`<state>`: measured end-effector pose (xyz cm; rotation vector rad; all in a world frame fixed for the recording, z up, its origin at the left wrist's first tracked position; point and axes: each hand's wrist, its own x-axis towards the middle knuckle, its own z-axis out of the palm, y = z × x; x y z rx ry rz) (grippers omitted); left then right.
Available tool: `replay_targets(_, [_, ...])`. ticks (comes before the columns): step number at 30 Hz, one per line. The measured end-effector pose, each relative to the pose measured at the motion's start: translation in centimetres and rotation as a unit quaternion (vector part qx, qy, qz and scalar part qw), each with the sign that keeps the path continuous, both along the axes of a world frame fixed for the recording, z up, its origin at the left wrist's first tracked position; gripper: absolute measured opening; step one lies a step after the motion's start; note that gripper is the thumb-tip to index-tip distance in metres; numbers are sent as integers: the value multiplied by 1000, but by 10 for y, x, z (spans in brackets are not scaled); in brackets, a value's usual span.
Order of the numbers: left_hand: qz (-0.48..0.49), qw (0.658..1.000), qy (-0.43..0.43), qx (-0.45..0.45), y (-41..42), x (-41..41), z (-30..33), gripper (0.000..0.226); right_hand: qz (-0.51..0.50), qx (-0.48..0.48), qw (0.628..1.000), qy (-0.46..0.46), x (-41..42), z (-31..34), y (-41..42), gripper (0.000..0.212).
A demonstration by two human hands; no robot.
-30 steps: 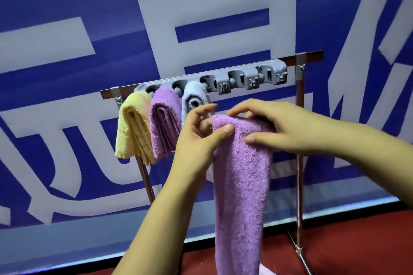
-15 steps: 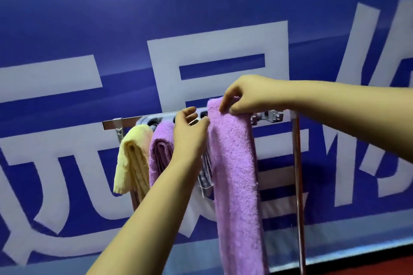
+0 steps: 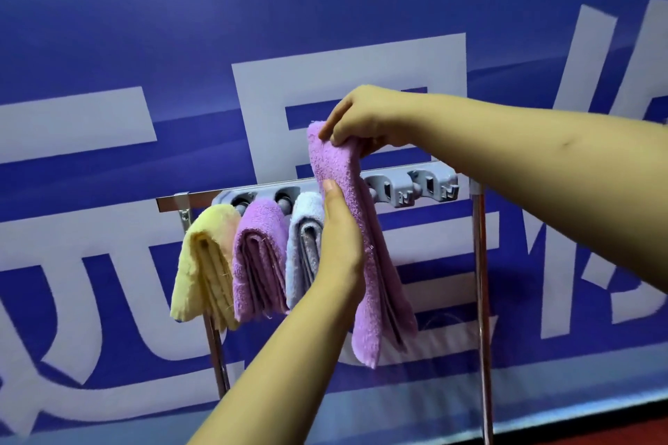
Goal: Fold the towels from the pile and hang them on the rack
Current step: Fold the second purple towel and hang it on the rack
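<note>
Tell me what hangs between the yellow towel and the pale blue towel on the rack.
In the head view, a folded purple towel hangs between the yellow towel and the pale blue towel.

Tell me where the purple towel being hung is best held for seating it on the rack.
Grip the purple towel at its folded top, from above, as the right hand pinches it now. It hangs long and limp, so a top hold probably keeps the layers together. The left hand rests flat on its side, steadying it beside the rack.

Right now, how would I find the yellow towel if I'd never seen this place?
Find the metal rack before the blue wall. Three folded towels hang at its left end. The yellow towel is outermost, beside a purple towel, and the only yellow one.
</note>
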<state>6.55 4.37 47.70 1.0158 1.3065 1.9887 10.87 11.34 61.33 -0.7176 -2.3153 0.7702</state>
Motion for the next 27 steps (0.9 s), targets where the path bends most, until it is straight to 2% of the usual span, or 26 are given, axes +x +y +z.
replay_targets(3, [-1, 1000, -24, -17, 4, 4, -5, 53, 5, -35, 999, -27, -10, -10, 6, 28])
replay_targets(6, [11, 998, -40, -44, 10, 3, -7, 61, -8, -67, 997, -46, -18, -21, 15, 28])
replay_targets(12, [51, 997, 15, -53, 29, -10, -8, 62, -20, -132, 991, -11, -23, -23, 27, 28])
replay_targets(16, [97, 993, 58, -35, 46, -22, -7, 67, -22, -201, 977, 66, -20, -15, 34, 25])
replay_targets(21, [101, 988, 117, -29, 56, -25, -1, 70, -13, -324, 924, 201, -4, 1, 41, 19])
replay_targets(25, [93, 985, 141, -25, 61, -29, 2, 98, -24, -384, 883, 270, 12, 8, 47, 4])
replay_targets(27, [80, 986, 145, -33, 65, -33, 3, 104, -26, -399, 868, 295, 21, 10, 50, 5])
